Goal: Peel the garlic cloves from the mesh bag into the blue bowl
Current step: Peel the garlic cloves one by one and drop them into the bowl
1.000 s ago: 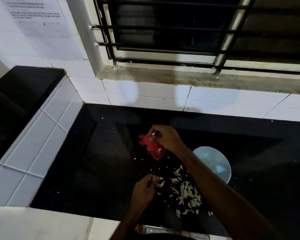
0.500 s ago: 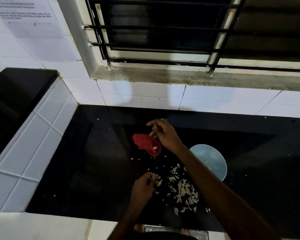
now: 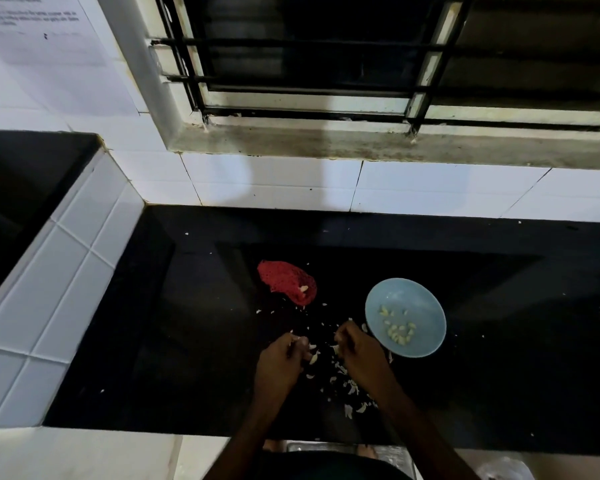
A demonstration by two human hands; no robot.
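Note:
The red mesh bag [image 3: 286, 281] lies flat on the black counter, a pale clove showing at its right end. To its right stands the blue bowl [image 3: 404, 295] with several peeled garlic cloves [image 3: 399, 332] in its near half. My left hand [image 3: 283, 358] is below the bag, its fingers curled round a small pale garlic clove [image 3: 313, 358] at the fingertips. Just left of the bowl, my right hand [image 3: 359, 355] pinches a pale piece of garlic [image 3: 335, 348]. The two hands are close together and apart from the bag.
Garlic skins [image 3: 351, 388] are scattered on the black counter [image 3: 194, 341] between and below my hands. A white tiled ledge [image 3: 59, 271] rises on the left, a tiled wall and barred window [image 3: 309, 64] at the back. The counter's front edge is near my body.
My right hand has left the mesh bag and come back toward me, beside the bowl and near my left hand. The bag now lies alone on the counter. The view has tilted.

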